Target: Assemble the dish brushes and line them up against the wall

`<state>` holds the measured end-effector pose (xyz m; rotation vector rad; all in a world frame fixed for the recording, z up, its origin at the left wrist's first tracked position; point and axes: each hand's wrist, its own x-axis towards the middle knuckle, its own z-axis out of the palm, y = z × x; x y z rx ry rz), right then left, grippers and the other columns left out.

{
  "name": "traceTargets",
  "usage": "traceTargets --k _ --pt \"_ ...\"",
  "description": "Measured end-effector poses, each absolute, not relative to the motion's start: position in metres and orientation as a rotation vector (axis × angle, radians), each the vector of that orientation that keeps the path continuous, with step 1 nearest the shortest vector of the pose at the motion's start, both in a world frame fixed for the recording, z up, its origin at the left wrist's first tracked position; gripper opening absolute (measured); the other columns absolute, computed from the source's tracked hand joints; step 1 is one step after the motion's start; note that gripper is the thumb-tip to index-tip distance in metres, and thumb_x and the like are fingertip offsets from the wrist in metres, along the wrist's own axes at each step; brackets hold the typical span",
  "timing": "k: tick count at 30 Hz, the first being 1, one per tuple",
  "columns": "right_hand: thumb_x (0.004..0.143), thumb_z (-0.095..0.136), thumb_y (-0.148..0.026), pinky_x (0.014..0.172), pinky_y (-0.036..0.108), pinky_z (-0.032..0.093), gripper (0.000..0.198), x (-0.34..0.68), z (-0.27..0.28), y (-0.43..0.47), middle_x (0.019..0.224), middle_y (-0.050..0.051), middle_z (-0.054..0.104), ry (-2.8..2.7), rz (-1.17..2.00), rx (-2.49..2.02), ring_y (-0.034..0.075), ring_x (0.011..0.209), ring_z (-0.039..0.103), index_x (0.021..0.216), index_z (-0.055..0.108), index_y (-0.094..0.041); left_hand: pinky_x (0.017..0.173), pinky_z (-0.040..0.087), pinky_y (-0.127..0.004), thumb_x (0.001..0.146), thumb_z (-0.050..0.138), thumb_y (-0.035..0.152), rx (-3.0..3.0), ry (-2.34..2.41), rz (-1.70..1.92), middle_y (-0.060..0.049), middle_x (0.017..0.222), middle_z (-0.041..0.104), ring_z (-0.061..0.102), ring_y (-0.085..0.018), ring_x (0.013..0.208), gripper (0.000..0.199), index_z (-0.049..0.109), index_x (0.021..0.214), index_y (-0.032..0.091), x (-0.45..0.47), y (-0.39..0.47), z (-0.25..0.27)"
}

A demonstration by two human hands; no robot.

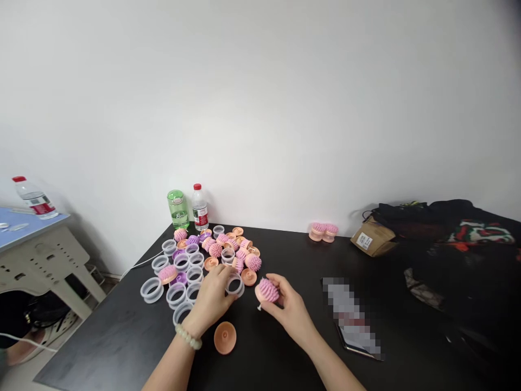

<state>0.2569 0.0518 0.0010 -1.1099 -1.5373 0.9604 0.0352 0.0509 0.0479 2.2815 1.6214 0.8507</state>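
My right hand [288, 304] is closed on a pink bristle brush head [268, 291], held with its bristles facing up and to the right. A small white stem pokes out below it. My left hand [211, 296] has its thumb and fingers round a clear plastic ring [235, 294] at the near right edge of the pile. In front of that hand lies an orange round cap [225, 338], and another orange cap [248, 277] rests just beyond, between the hands. Several more clear rings [176, 295] lie left of my left hand, partly hidden by it.
The pile on the black table [122, 331] also has purple caps and pink brush heads [215, 250]. Behind it stand a green bottle [178, 209] and a water bottle [200, 209]. Two ringed brushes [323, 232] sit by the wall. Rightward are a phone [352, 320], brown bag [372, 237] and dark cloth.
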Motion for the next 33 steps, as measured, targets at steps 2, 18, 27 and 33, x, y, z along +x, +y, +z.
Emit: traceTargets --k 2,18,27,33 --pt "0.074 0.073 -0.025 0.093 0.039 0.056 0.049 0.261 0.006 0.051 0.119 0.010 0.066 -1.431 0.952 -0.983 0.027 0.110 0.066 0.121 0.059 -0.023 0.093 0.049 -0.040 0.073 0.065 0.002 2.249 1.454 0.922 -0.006 0.113 0.059 0.058 -0.026 0.108 0.053 0.058 0.120 0.025 0.044 0.047 0.045" --pt "0.078 0.071 -0.015 0.095 0.037 0.055 0.051 0.256 0.015 0.033 0.118 0.007 0.063 -1.662 0.679 -0.879 0.025 0.109 0.065 0.125 0.057 -0.026 0.089 0.048 -0.038 0.077 0.078 0.031 1.940 1.102 1.133 -0.007 0.109 0.064 0.061 -0.026 0.101 0.039 0.058 0.109 0.021 0.071 0.033 0.040" --pt "0.077 0.076 -0.021 0.092 0.033 0.055 0.049 0.258 0.017 0.036 0.117 0.006 0.064 -1.557 0.953 -0.787 0.025 0.109 0.066 0.123 0.060 -0.027 0.087 0.048 -0.033 0.068 0.086 0.041 1.494 0.904 1.227 -0.006 0.107 0.063 0.060 -0.025 0.102 0.050 0.062 0.106 0.021 0.075 0.032 0.039" --pt "0.073 0.075 -0.012 0.092 0.034 0.054 0.053 0.264 0.027 0.034 0.117 0.006 0.066 -1.623 1.016 -0.778 0.024 0.107 0.066 0.121 0.061 -0.028 0.061 0.046 -0.024 0.072 0.083 0.045 1.220 0.725 1.138 -0.001 0.081 0.063 0.058 -0.013 0.068 0.044 0.059 0.097 0.017 0.077 0.033 0.033"
